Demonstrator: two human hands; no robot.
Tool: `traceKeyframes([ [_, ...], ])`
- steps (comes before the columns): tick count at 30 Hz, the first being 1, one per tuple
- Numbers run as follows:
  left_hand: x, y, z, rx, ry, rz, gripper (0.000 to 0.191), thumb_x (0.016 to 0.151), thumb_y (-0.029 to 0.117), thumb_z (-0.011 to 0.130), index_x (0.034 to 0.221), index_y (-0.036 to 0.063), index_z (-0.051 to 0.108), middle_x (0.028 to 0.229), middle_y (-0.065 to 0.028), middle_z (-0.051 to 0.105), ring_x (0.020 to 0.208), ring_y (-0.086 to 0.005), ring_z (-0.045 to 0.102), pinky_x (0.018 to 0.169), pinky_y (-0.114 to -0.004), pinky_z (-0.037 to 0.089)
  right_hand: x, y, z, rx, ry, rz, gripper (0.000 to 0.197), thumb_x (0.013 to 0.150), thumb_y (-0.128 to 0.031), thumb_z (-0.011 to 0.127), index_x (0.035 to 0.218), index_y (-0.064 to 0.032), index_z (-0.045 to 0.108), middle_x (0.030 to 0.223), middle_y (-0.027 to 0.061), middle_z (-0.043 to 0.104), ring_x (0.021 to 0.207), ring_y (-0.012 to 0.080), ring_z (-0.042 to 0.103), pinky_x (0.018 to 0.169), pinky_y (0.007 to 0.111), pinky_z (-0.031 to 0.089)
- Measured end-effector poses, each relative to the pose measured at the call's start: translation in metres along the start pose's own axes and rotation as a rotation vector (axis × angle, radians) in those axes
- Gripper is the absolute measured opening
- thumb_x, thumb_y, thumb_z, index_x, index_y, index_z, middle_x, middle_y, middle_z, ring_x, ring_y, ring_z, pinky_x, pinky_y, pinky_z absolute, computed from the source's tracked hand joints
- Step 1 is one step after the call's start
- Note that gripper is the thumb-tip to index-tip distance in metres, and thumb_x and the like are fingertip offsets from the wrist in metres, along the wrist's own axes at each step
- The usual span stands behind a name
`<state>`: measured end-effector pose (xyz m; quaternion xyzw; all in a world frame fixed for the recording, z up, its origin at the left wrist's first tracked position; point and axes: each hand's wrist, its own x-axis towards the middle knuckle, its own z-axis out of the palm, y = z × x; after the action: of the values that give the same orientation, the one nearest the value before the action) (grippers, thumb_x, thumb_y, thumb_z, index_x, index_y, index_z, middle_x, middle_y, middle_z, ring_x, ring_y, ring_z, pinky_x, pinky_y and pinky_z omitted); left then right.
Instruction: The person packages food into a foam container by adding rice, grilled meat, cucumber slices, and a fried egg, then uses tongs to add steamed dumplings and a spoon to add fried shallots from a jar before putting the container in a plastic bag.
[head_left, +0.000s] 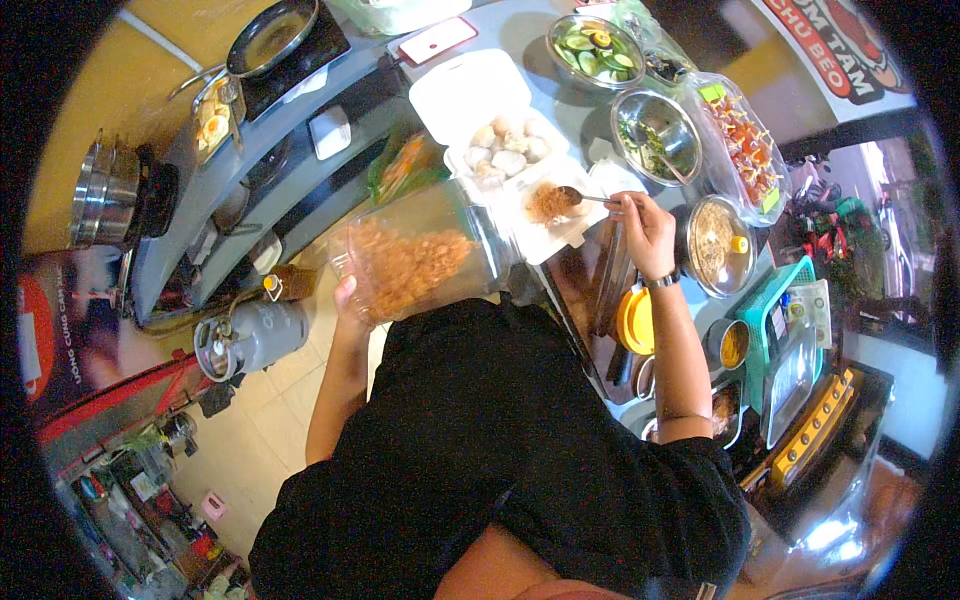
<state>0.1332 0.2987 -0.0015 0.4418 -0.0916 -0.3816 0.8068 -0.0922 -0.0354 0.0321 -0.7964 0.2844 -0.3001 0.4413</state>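
My left hand (349, 303) grips the near left end of a clear plastic tub (484, 232), which is tilted and holds loose orange-brown shreds (412, 266). In my right hand (646, 234) is the handle of a metal spoon (598, 198). The spoon's bowl touches a small heap of similar shreds (549, 205) in a white foam container (541, 246). Just beyond it lies an open white foam box (469, 90) with several round whitish pieces (510, 159) inside; I cannot tell exactly what they are.
Beyond my right hand stand a metal bowl of chopped greens (654, 139), a lidded bowl of sliced cucumber (596, 51), a glass-lidded pan (720, 244) and a teal basket (772, 322). A frying pan (271, 34) sits at upper left. Below is a gas cylinder (259, 334).
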Motion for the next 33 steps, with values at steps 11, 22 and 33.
traceKeyframes([
  [11, 0.020, 0.029, 0.039, 0.047, -0.252, 0.056, 0.115, 0.060, 0.048, 0.066, 0.150, 0.0138, 0.002, 0.144, -0.0148, 0.027, 0.129, -0.0289, 0.036, 0.108, -0.042, 0.031, -0.005, -0.123, 0.020, 0.018, -0.321, -0.234, 0.015, 0.089, -0.007, 0.054, 0.097, -0.0018, 0.067, 0.087, 0.0139, 0.069, 0.076, 0.0234, 0.067, 0.070, 0.031, 0.051],
  [22, 0.047, 0.044, 0.041, -0.066, -0.432, 0.094, 0.122, 0.055, 0.050, 0.069, 0.150, 0.0125, 0.002, 0.151, -0.0151, 0.019, 0.135, -0.0289, 0.028, 0.111, -0.041, 0.024, 0.002, -0.128, 0.041, -0.022, -0.355, -0.161, 0.018, 0.092, -0.008, 0.051, 0.100, 0.0014, 0.065, 0.094, 0.0154, 0.068, 0.083, 0.0216, 0.067, 0.076, 0.030, 0.051],
  [33, 0.054, 0.030, 0.018, 0.025, -0.331, 0.101, 0.121, 0.058, 0.052, 0.067, 0.150, 0.0145, -0.002, 0.151, -0.0142, 0.016, 0.139, -0.0279, 0.021, 0.112, -0.043, 0.021, 0.023, -0.088, 0.103, 0.633, -0.522, 0.436, 0.030, 0.097, -0.023, 0.048, 0.095, 0.0044, 0.059, 0.085, 0.0159, 0.067, 0.073, 0.0197, 0.067, 0.064, 0.027, 0.055],
])
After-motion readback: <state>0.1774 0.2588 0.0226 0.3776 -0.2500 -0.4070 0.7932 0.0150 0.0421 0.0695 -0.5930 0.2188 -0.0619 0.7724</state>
